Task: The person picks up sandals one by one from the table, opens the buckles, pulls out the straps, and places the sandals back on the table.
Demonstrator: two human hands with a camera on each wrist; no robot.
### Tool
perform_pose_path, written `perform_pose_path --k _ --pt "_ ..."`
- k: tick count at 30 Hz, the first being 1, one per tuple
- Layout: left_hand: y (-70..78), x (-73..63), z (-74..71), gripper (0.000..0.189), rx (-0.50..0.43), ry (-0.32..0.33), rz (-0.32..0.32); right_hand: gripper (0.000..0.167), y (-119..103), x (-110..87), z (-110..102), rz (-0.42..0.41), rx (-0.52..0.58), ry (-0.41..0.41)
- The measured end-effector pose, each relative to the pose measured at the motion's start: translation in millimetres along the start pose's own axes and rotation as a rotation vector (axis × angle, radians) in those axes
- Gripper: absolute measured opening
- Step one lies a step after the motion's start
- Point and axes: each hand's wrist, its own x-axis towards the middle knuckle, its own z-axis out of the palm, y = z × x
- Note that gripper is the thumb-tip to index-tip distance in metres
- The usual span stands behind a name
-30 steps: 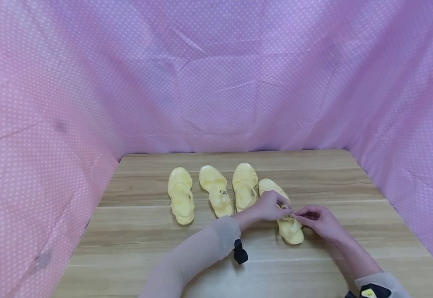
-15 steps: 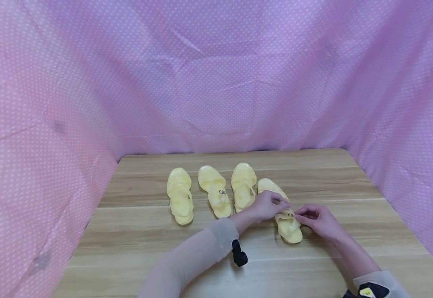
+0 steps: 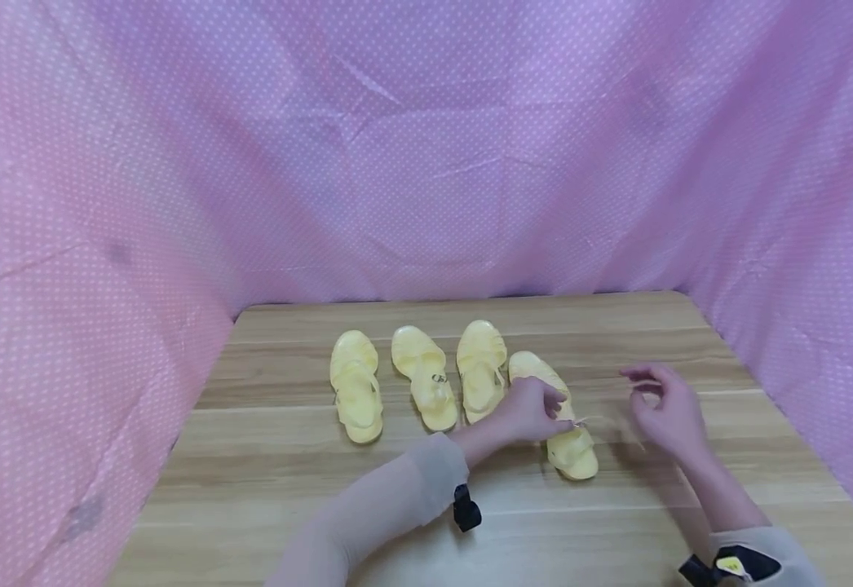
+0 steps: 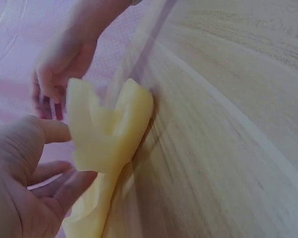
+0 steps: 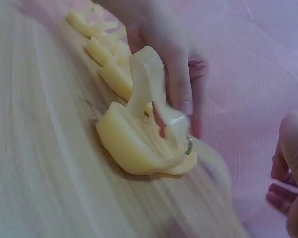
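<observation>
My left hand (image 3: 531, 412) holds the rightmost yellow jelly sandal (image 3: 572, 453) at its ankle strap. In the left wrist view, the thumb and fingers lie on either side of the strap (image 4: 92, 139). A small metal buckle (image 5: 189, 146) shows on the strap in the right wrist view. The sandal lies sole down, its toe slanting away to the left and partly covered by my left hand. My right hand (image 3: 672, 414) is raised off to the right of the sandal, its fingers loosely bent with nothing between them.
Left of the handled sandal, a row of similar yellow sandals includes one on the far left (image 3: 356, 391), another beside it (image 3: 426, 375) and one (image 3: 480, 359) near my left wrist. The wood-grain table (image 3: 272, 489) ends at a pink dotted cloth (image 3: 426, 163).
My right hand has let go of the sandal's strap and moved right and away, its fingers spreading. The left hand stays at the sandal, its thumb slightly lower near the buckle.
</observation>
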Motion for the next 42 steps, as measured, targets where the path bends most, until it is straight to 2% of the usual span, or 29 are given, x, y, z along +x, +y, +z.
perform_pose_path --k 1,3,5,7,9,12,16,23,26,29,34,37,42 --pt "0.3 -1.1 -0.5 0.039 0.039 -0.002 0.006 0.032 -2 1.0 0 -0.078 -0.05 0.011" --pt "1.1 -3.5 -2.7 0.029 0.125 0.0 0.02 0.031 -7 2.6 2 -0.218 -0.123 -0.057" --pt "1.4 -6.1 -5.0 0.021 0.212 0.0 0.044 0.027 -12 3.2 6 -0.302 -0.16 -0.199" --pt "2.5 -8.1 -6.3 0.018 0.288 -0.008 0.068 0.022 -15 2.4 11 -0.313 -0.128 -0.353" --pt "3.0 -9.5 -6.3 0.015 0.345 -0.009 0.076 0.017 -16 0.8 15 -0.268 -0.08 -0.447" --pt "2.6 -10.8 -6.3 0.014 0.375 0.006 0.072 0.013 -16 0.7 19 -0.202 -0.006 -0.5" --pt "2.4 -11.0 -6.3 0.015 0.347 0.024 0.072 0.013 -17 5.3 21 -0.132 0.006 -0.534" --pt "3.7 -13.7 -7.9 0.013 0.274 0.025 0.083 0.011 -19 14.4 23 0.07 0.066 -0.637" --pt "1.9 -15.3 -8.0 0.011 0.246 0.034 0.091 0.011 -19 16.1 22 0.106 0.111 -0.667" --pt "-3.1 -16.6 -8.1 0.009 0.211 0.045 0.085 0.011 -18 16.7 23 0.133 0.143 -0.677" --pt "-9.9 -16.9 -9.5 0.006 0.177 0.048 0.032 0.013 -16 15.0 25 0.182 0.147 -0.655" --pt "-10.2 -14.0 -10.7 0.011 0.183 0.041 0.048 0.015 -15 14.3 26 0.196 0.133 -0.631" --pt "-10.1 -8.8 -12.6 0.013 0.264 0.016 0.099 0.014 -17 14.5 30 0.192 0.119 -0.599"
